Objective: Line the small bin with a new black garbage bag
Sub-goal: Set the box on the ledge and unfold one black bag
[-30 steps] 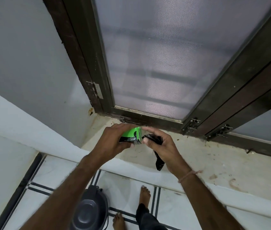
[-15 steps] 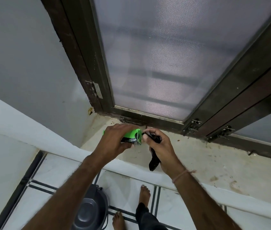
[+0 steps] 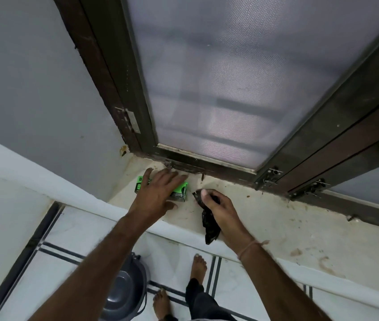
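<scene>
Black bag [image 3: 209, 224] in right grip [image 3: 218, 210]

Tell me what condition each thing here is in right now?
Green packet: lying on the sill, left hand spread flat over it.
Black garbage bag: still folded, pinched in the right hand, tail dangling.
Small bin: on the floor, unlined.
Window: shut.

Left hand [image 3: 158, 193] covers most of the green box [image 3: 181, 192], lettering unreadable; bin [image 3: 123, 295] cut off below.
</scene>
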`<state>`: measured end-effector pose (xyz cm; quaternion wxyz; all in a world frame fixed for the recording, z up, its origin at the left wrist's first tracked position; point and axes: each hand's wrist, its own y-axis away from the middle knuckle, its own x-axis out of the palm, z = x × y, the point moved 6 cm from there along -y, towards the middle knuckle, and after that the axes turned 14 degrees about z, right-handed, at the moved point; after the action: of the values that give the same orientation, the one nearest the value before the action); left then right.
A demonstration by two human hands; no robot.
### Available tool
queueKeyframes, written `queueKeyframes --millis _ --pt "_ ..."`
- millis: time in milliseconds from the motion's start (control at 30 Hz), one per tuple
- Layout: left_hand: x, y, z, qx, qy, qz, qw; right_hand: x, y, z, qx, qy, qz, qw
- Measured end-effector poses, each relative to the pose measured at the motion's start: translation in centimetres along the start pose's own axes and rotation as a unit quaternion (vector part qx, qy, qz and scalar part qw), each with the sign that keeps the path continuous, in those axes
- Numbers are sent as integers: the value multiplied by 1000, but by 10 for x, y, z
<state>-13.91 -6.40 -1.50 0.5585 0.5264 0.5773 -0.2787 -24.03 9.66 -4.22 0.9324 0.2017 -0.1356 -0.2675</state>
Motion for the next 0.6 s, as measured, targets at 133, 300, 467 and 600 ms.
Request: queueKeyframes --millis 133,300,467,600 --pt "-14 39 -14 -49 44 -149 987 16 18 -3 30 -26 16 999" --pt "23 90 -44 -163 612 -88 769 58 39 -2 10 -76 24 997" --pt "39 126 -50 -211 750 -62 623 115 42 -22 54 -74 12 996" --pt "45 163 -17 -210 758 -96 610 157 50 -29 64 -83 56 993"
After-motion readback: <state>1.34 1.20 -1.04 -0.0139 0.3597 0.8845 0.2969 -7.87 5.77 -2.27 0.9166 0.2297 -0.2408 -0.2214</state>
